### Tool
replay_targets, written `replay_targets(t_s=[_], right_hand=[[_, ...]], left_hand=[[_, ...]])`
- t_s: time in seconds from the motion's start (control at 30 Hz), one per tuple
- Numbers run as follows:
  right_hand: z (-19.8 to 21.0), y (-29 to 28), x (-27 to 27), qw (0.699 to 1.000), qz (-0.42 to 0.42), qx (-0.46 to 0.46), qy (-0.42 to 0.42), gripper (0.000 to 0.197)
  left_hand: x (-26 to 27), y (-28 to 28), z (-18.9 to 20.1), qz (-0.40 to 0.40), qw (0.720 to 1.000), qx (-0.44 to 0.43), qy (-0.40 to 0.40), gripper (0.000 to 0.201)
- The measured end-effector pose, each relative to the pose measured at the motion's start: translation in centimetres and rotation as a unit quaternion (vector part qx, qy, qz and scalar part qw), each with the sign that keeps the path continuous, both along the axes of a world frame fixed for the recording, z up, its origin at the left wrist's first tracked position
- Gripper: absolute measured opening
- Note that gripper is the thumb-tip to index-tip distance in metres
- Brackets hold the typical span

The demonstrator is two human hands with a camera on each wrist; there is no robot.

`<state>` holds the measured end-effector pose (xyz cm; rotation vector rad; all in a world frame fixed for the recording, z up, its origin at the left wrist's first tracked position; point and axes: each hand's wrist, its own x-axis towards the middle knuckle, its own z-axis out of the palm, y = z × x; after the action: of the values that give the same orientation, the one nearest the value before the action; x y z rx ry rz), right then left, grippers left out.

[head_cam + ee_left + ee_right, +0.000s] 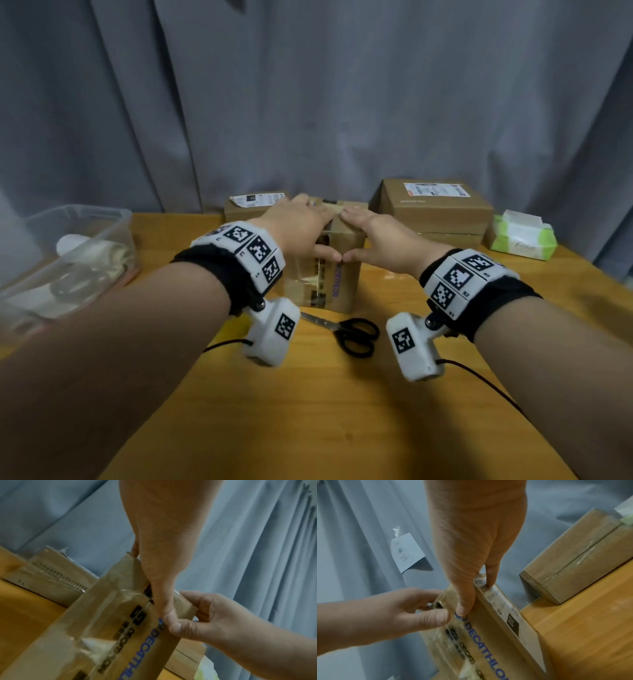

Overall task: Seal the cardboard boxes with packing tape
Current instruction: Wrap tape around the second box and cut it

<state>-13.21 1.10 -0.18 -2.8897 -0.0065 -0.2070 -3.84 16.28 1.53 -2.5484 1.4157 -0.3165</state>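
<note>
Now both hands are pressing on the upright brown cardboard box with blue lettering, which is standing mid-desk on the yellow wooden desk: the left hand and the right hand are lying with straight fingers on its top, thumbs touching on the front face over clear packing tape. Black-handled scissors are lying just before the box.
</note>
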Motion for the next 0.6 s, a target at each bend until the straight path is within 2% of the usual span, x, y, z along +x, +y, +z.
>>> replay_targets(t_s=[0.1,0.17,0.2,0.27,0.33,0.4,0.43,0.47,0.6], right_hand=[[-0.1,-0.4,0.3,0.999,0.010,0.030,-0.028,0.079],[-0.3,-0.8,0.3,0.997,0.026,0.065,-0.033,0.072],[-0.5,-1.1,0.2,0.994,0.035,0.099,-0.038,0.066],[-1.2,-1.6,0.0,0.975,0.022,0.208,-0.074,0.055],[-2.4,-1.7,0.0,0.928,-0.077,0.353,-0.093,0.058],[-3.7,-1.5,0.5,0.846,-0.175,0.502,-0.022,0.068],[-4.3,-1.1,0.7,0.811,-0.200,0.549,0.026,0.072],[-4.9,-0.8,0.9,0.789,-0.203,0.577,0.061,0.074],[-5.0,-0.3,1.1,0.759,-0.143,0.630,0.078,0.074]], left_hand=[[0.7,-1.0,0.7,0.024,0.999,0.030,0.026,0.097],[1.4,-1.2,0.7,0.041,0.993,0.018,0.111,0.105],[1.7,-1.1,0.7,0.043,0.986,-0.001,0.161,0.102],[2.1,-1.0,0.5,0.059,0.970,-0.048,0.231,0.078],[1.9,-0.8,0.3,0.131,0.949,-0.092,0.273,0.073],[2.0,-0.6,0.0,0.181,0.927,-0.147,0.294,0.082],[2.1,-0.5,-0.3,0.180,0.922,-0.179,0.293,0.083],[2.0,-0.5,-0.6,0.171,0.922,-0.199,0.285,0.081],[2.4,-0.1,-1.7,0.120,0.937,-0.207,0.254,0.076]])
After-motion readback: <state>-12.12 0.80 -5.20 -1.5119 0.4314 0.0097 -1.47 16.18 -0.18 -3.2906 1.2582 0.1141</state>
